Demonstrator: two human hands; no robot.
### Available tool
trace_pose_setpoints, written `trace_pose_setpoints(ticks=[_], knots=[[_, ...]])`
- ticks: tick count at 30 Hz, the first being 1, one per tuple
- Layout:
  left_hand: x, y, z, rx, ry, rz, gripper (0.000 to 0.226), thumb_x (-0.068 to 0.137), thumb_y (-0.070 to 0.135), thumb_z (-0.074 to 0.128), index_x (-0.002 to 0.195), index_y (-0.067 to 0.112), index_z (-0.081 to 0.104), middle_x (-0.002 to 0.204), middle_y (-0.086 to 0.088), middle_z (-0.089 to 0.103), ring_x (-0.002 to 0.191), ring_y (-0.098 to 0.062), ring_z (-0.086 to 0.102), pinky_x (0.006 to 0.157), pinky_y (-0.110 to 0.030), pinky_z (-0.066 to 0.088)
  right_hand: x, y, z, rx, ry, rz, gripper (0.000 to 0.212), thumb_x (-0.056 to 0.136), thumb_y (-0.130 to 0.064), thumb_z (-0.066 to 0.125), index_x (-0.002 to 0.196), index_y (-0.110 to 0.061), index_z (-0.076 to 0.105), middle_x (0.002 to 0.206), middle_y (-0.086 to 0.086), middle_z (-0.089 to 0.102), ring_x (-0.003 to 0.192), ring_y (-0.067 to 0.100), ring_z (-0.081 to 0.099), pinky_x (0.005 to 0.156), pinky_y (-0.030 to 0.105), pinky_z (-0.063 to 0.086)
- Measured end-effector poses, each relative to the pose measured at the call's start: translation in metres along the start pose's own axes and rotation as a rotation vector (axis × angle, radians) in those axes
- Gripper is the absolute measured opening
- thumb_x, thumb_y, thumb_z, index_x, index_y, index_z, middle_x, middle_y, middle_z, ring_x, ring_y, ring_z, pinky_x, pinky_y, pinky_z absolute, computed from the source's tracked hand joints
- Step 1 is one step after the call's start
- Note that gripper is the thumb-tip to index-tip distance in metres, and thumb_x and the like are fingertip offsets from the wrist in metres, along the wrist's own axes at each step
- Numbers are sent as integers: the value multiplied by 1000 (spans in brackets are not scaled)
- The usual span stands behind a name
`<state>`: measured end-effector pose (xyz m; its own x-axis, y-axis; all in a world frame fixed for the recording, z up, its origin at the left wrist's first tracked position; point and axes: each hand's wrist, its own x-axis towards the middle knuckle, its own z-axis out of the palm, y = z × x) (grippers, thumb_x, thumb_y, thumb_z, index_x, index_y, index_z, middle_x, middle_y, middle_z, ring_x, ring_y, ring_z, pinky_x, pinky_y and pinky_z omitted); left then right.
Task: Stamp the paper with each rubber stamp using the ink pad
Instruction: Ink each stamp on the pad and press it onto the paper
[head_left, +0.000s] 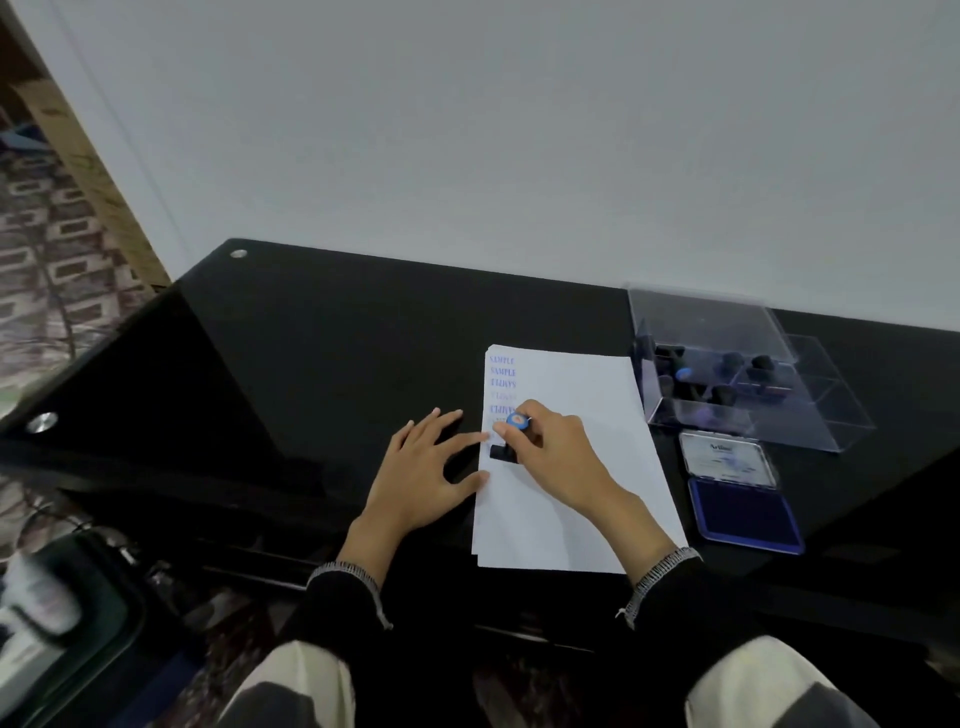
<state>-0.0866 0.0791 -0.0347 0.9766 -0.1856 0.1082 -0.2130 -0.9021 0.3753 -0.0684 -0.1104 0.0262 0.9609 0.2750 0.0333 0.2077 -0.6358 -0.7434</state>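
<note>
- The right hand (558, 457) grips a black rubber stamp (506, 441) by its handle, fingers curled round it; the handle ends in a blue cap (518, 420), and the stamp's base sits on the left edge of the paper (576, 467).
- The left hand (423, 470) lies flat with fingers spread on the black table (322, 353), its fingertips touching the paper's left edge just beside the stamp.
- Down the far-left part of the sheet runs a column of blue "SAMPLE" prints (502, 379), some of them upside down.
- To the right of the paper the ink pad (744, 512) lies open, its blue pad near and its lid (727, 460) folded back on the far side.
- Beyond the pad stands a clear plastic box (727, 374) with several dark-handled stamps inside.
</note>
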Motion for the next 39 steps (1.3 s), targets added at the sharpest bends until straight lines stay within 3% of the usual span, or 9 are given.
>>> trace_pose_setpoints(ticks=[3, 8, 12, 27, 32, 39], knots=[[1, -1, 0, -13, 4, -2, 54, 85, 66, 37, 137, 51, 41, 157, 11, 26, 148, -12, 11, 118, -36, 3, 1, 3, 5, -19, 22, -3, 23, 94, -37, 55, 107, -18, 52, 122, 3, 63, 69, 13, 61, 58, 10, 42], [1, 0, 0, -38, 5, -18, 60, 84, 66, 37, 138, 43, 44, 156, 12, 28, 148, -11, 13, 119, -38, 6, 1, 5, 10, -83, 24, 4, 32, 94, -40, 55, 115, -16, 54, 123, 1, 63, 73, 15, 64, 64, 14, 48], [2, 0, -1, -40, -3, -32, 53, 89, 59, 48, 139, 41, 44, 157, 12, 26, 148, -10, 12, 120, -38, 5, 0, 6, 13, -142, 15, 8, 37, 94, -42, 53, 121, -17, 53, 125, 1, 62, 77, 17, 63, 70, 19, 50], [2, 0, 0, -46, 7, -37, 55, 87, 61, 47, 138, 41, 46, 156, 12, 28, 147, -11, 14, 119, -37, 6, -2, 4, 15, -184, 9, 5, 39, 94, -44, 51, 123, -18, 51, 128, 2, 60, 77, 17, 62, 72, 22, 52], [3, 0, 0, -41, 4, -36, 52, 90, 58, 51, 139, 41, 45, 156, 12, 27, 147, -11, 14, 119, -37, 6, -3, 5, 16, -197, 22, 4, 39, 95, -44, 51, 124, -18, 51, 126, 2, 61, 75, 15, 59, 67, 16, 48], [2, -1, 0, -54, 12, -31, 60, 83, 64, 40, 138, 41, 46, 156, 11, 30, 147, -11, 16, 119, -37, 7, -5, 4, 19, -241, 42, -13, 40, 96, -43, 50, 127, -18, 50, 123, 1, 62, 76, 11, 54, 60, 10, 39]])
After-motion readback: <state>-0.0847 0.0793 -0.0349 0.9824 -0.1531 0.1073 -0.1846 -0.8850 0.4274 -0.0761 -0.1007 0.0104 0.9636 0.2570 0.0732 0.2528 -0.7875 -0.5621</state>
